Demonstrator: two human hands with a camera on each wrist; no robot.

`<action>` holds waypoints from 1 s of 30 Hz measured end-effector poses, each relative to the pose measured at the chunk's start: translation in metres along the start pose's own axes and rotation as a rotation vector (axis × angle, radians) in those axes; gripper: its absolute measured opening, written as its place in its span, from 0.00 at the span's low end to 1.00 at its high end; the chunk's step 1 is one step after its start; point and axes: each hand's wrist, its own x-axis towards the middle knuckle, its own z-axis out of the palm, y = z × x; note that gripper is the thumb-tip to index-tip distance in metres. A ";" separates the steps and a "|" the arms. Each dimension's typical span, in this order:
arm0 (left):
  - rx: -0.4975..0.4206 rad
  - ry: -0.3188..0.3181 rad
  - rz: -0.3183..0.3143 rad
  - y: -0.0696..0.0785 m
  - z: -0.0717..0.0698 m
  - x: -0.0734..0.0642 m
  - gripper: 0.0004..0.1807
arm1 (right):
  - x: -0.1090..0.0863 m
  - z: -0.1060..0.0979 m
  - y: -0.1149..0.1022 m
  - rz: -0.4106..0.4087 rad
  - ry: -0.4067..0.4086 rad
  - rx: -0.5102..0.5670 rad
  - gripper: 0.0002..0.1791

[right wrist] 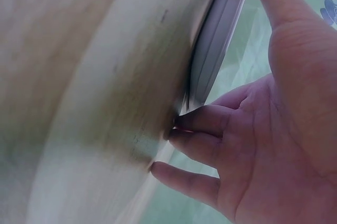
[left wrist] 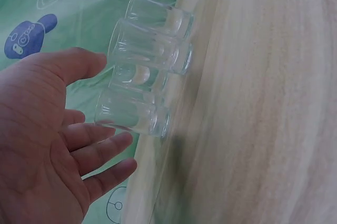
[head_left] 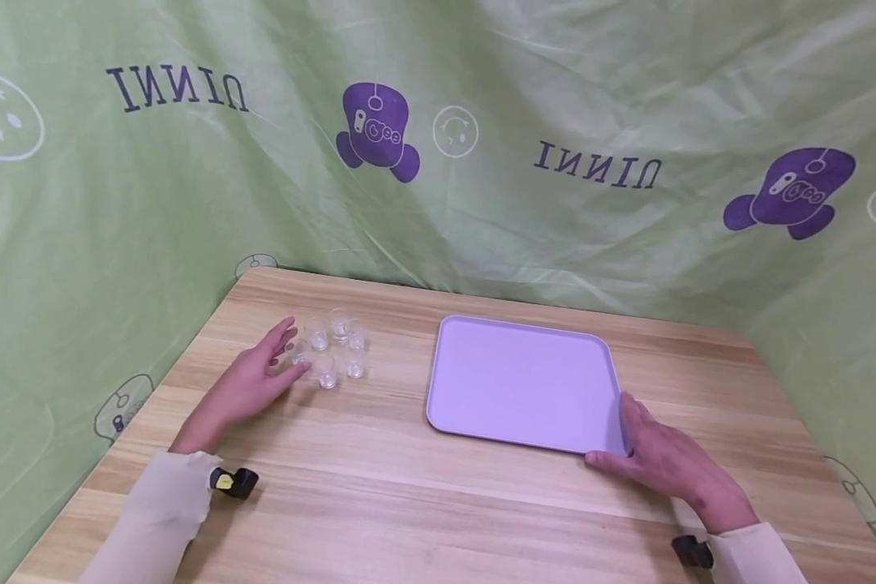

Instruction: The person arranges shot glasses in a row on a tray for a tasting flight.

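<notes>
Several small clear shot glasses [head_left: 326, 374] stand upright in a cluster on the left half of the table. Beside them is my left hand [head_left: 251, 377], fingers spread and thumb apart, with the nearest glass between thumb and fingers. In the left wrist view the palm faces the glasses [left wrist: 150, 48], and nothing is gripped. A flat lilac tray [head_left: 521, 385] with a low raised rim lies right of the middle. My right hand [head_left: 664, 458] rests at its near right corner, thumb along the front edge and fingers by the right side. The right wrist view shows fingertips [right wrist: 158, 169] down at the tabletop.
The wooden table [head_left: 380, 503] carries the glasses and the tray, with bare wood between them. A green printed curtain [head_left: 285, 178] hangs around its back and sides. Black wrist devices [head_left: 237, 483] sit at both sleeve cuffs.
</notes>
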 end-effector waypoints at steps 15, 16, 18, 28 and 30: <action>0.045 0.032 -0.008 -0.005 0.001 0.005 0.38 | 0.001 0.001 0.002 -0.003 0.006 0.005 0.67; 0.050 0.036 -0.008 -0.005 0.001 0.005 0.37 | 0.001 0.001 0.002 -0.005 0.007 0.005 0.67; 0.061 0.042 -0.005 -0.004 0.002 0.006 0.34 | 0.001 0.001 0.002 -0.010 0.015 0.008 0.66; 0.100 0.051 0.011 -0.006 0.004 0.009 0.28 | 0.000 0.001 0.001 -0.015 0.017 0.023 0.65; 0.104 0.049 0.013 -0.007 0.004 0.010 0.28 | 0.000 0.001 0.001 -0.016 0.015 0.021 0.65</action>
